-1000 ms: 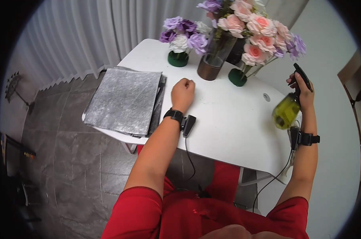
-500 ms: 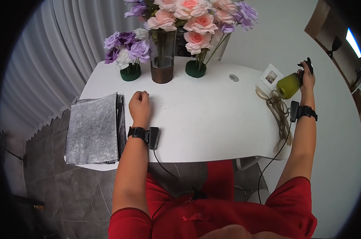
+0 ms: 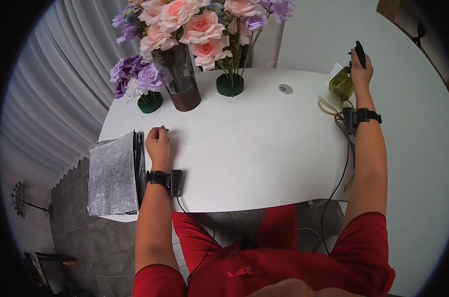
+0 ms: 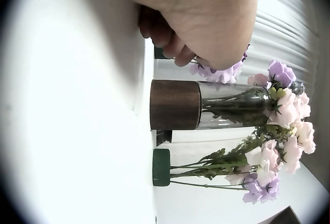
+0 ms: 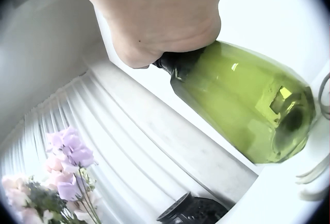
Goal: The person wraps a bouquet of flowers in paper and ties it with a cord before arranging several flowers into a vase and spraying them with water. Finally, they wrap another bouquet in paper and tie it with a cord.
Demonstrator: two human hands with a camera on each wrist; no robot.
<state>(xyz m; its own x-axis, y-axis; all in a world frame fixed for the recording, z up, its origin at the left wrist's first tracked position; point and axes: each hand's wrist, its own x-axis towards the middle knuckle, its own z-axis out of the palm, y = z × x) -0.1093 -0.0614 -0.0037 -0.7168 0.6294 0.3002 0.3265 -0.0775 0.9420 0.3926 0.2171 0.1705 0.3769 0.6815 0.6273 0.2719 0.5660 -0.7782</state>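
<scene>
At the far right of the table, my right hand (image 3: pixel 362 74) grips the black top of a green see-through spray bottle (image 3: pixel 341 85). In the right wrist view, the faceted bottle (image 5: pixel 242 105) tilts with its base down toward the white tabletop. My left hand (image 3: pixel 158 144) rests on the table with fingers loosely curled and nothing in them. Right beside it lies a stack of grey felt-like sheets (image 3: pixel 113 175). A brown-based glass vase (image 3: pixel 186 99) of pink and purple flowers stands farther back.
Two green foam blocks with flowers flank the vase, the left block (image 3: pixel 150 103) and the right block (image 3: pixel 230 85). Pale ribbon strands (image 3: pixel 328 106) lie under my right wrist. A white card (image 3: pixel 333 73) shows behind the bottle. A round cable hole (image 3: pixel 285 89) sits near the back edge.
My right hand has carried the spray bottle toward the back of the table, where it now partly covers the white card. My left hand has stayed beside the sheets. The head view has shifted.
</scene>
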